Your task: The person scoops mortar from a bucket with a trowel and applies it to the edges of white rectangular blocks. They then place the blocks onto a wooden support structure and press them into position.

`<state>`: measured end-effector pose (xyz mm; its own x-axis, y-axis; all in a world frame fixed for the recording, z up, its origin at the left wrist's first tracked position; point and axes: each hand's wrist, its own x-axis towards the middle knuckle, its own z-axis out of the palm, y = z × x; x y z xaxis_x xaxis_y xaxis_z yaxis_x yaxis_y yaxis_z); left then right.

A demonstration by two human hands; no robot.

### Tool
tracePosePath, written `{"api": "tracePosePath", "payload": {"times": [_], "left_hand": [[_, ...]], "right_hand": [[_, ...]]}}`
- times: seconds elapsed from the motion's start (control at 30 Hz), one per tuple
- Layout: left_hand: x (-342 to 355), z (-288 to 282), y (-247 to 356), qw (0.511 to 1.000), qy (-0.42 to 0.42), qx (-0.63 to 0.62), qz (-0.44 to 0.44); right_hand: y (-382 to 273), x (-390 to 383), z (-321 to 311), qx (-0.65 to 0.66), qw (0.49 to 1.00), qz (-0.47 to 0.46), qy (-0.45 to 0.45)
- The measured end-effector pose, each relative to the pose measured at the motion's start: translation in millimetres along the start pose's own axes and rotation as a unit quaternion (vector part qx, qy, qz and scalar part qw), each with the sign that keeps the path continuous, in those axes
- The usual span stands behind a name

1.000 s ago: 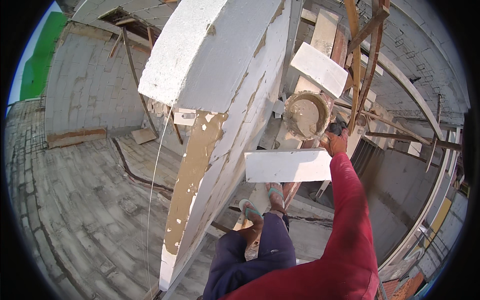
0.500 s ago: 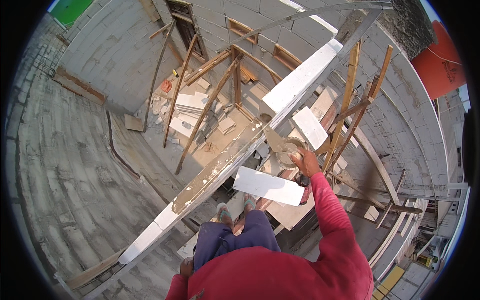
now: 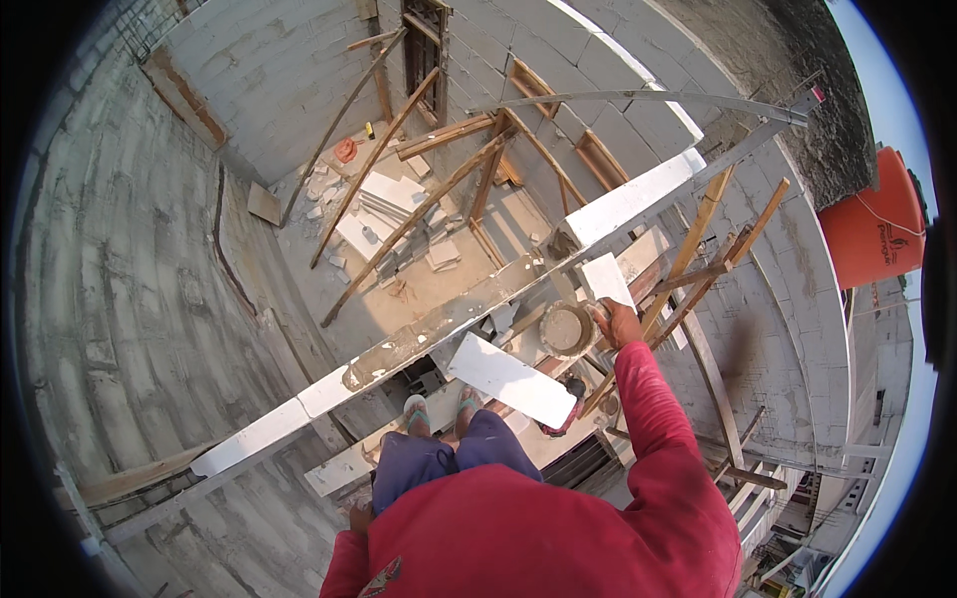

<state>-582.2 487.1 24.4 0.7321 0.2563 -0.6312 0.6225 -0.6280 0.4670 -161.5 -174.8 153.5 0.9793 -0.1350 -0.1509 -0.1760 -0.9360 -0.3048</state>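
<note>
My right hand (image 3: pixel 618 324) is closed at the rim of a round bucket (image 3: pixel 567 330) of grey mortar. A trowel (image 3: pixel 562 287) appears to be in its grip, though its blade is hard to make out against the clutter. Across the middle runs a narrow wall with a bed of wet mortar (image 3: pixel 429 331) on top. Beyond that bed sits a white block (image 3: pixel 633 202). Another long white block (image 3: pixel 511 380) lies between my legs and the bucket. My left hand (image 3: pixel 361 515) hangs low beside my thigh, its fingers mostly hidden.
Slanted wooden props (image 3: pixel 419 224) stand in the room across the wall, with stacked white blocks (image 3: pixel 391 194) on its floor. More timber poles (image 3: pixel 713 249) rise at the right. A metal straightedge (image 3: pixel 638 97) spans the far end. An orange tank (image 3: pixel 875 224) stands far right.
The view has shifted, so the wall and far room sit lower in it. My right hand stays by the bucket; the trowel blade, plain before, now shows less clearly.
</note>
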Motion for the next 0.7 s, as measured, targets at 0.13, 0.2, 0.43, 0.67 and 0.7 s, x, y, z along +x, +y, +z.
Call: {"api": "tracePosePath", "payload": {"times": [0.13,0.2,0.43,0.67,0.7], "left_hand": [[11.0,7.1,-0.2,0.998,-0.037,0.029,-0.032],[11.9,10.5,5.7,0.993,0.031,0.007,-0.112],[-4.8,19.8,39.1,0.986,-0.004,-0.146,-0.083],[24.0,28.0,56.7,0.995,-0.013,-0.095,-0.01],[23.8,27.4,55.9,0.995,-0.01,-0.103,-0.008]], "right_hand": [[7.3,50.2,23.3,0.023,0.998,0.031,-0.046],[25.9,60.4,10.2,0.1,0.982,0.106,-0.117],[40.8,-0.3,-28.4,-0.061,0.995,0.036,-0.071],[-25.7,44.6,4.4,-0.126,0.988,0.055,-0.071],[-27.3,48.5,3.7,-0.128,0.988,0.055,-0.073]]}}
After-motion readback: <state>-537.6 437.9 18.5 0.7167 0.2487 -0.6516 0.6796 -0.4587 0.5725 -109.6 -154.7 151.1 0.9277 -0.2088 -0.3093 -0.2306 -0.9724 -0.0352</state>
